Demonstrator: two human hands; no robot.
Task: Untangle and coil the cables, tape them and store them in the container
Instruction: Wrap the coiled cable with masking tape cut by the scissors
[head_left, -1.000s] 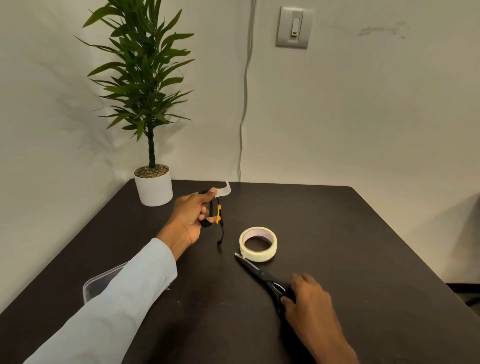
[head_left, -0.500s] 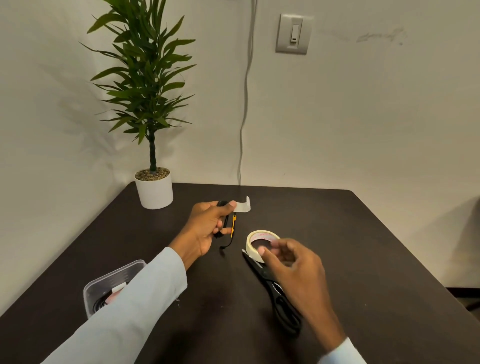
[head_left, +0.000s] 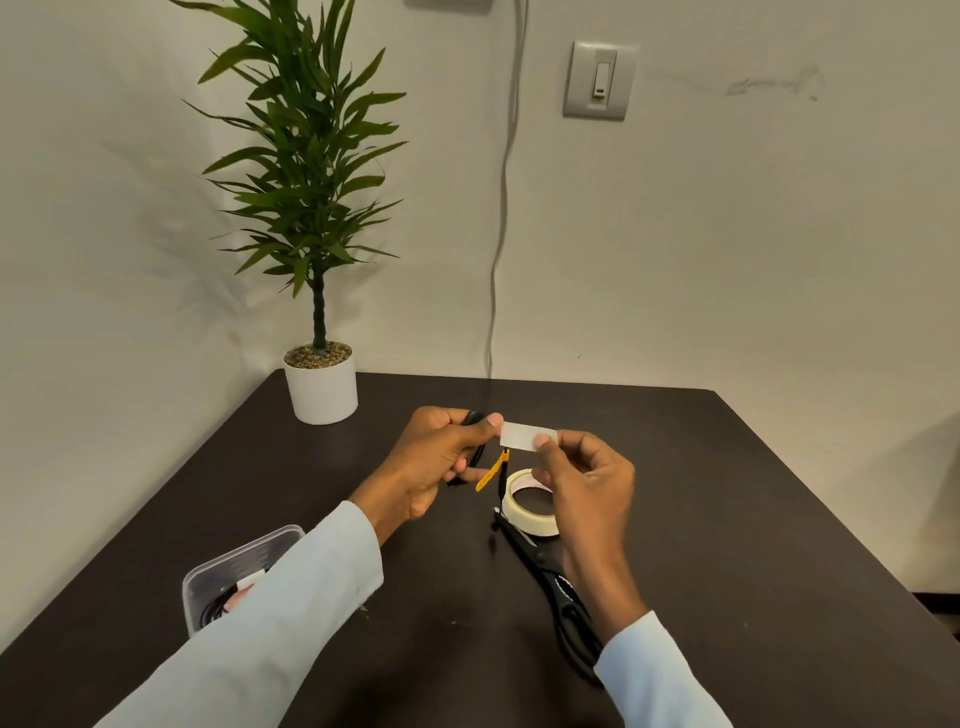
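My left hand grips a small coiled black cable with an orange connector that hangs below the fingers. A short white strip of tape stretches between both hands: my left thumb holds one end and my right hand pinches the other. The roll of cream masking tape lies flat on the table under my right hand. Black scissors lie just in front of the roll, partly hidden by my right forearm. The clear plastic container sits at the left, with a taped coil inside, half covered by my left sleeve.
A potted plant in a white pot stands at the table's back left corner. A grey cord runs down the wall behind the dark table. A light switch is on the wall.
My right hand let go of the scissors, rose over the tape roll and now pinches the free end of the tape strip. My left hand moved right with the cable.
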